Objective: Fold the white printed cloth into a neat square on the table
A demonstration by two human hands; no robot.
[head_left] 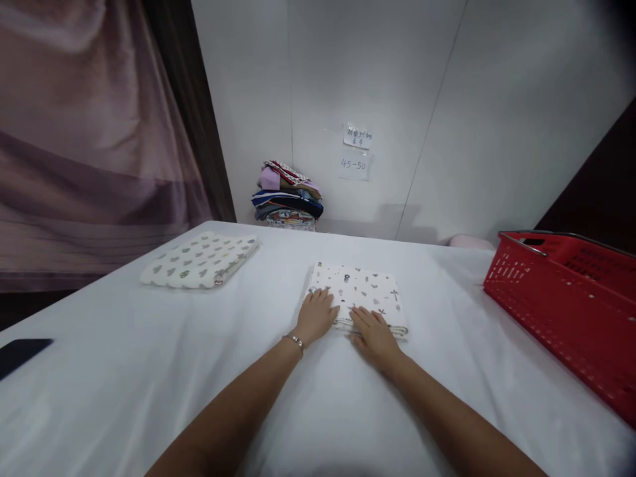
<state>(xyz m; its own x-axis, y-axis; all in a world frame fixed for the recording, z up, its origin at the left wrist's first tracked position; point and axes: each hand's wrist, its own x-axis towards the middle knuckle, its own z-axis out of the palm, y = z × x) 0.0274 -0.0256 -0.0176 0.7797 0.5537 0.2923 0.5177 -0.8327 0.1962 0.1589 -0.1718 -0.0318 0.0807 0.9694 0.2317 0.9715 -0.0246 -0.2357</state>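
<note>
A white cloth with small grey and black prints (365, 285) lies folded into a neat, layered rectangle in front of me. On its near left corner rests my left hand (317, 317), fingers stretched out flat; a bracelet circles that wrist. My right hand (375, 334) lies along the near edge, with its fingertips on top of the cloth and the thumb low beside the fold. Neither hand grips anything. Farther left sits a second folded cloth (201, 260), white with grey leaf-like or heart-like shapes, apart from both hands.
A red plastic basket (561, 298) with a metal handle stands at the right. The table has a white cover (199, 344). A dark flat object (22, 354) lies at the left edge. Beyond the table are stacked folded fabrics (288, 195), wall notes (355, 164) and a curtain (89, 146).
</note>
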